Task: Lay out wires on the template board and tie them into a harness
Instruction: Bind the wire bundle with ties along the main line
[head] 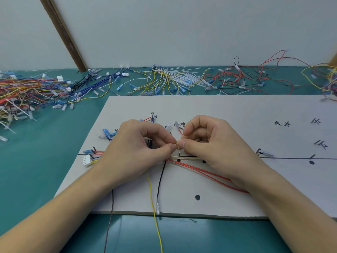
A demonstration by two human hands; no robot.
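Note:
A grey template board with black lines, dots and pegs lies on the green table. A bundle of red, yellow and black wires runs along its horizontal line; a white connector ends it at the left. My left hand and my right hand meet above the bundle at the board's middle. Both pinch a small translucent piece, apparently a cable tie, between thumb and forefinger. A red wire rises behind my right fingers. A yellow wire and a black wire hang toward the front edge.
Loose coloured wires lie heaped at the far left. Yellow and white wires with white cable ties sit at the back middle, red and black wires at the back right. A brown wooden strut leans against the wall.

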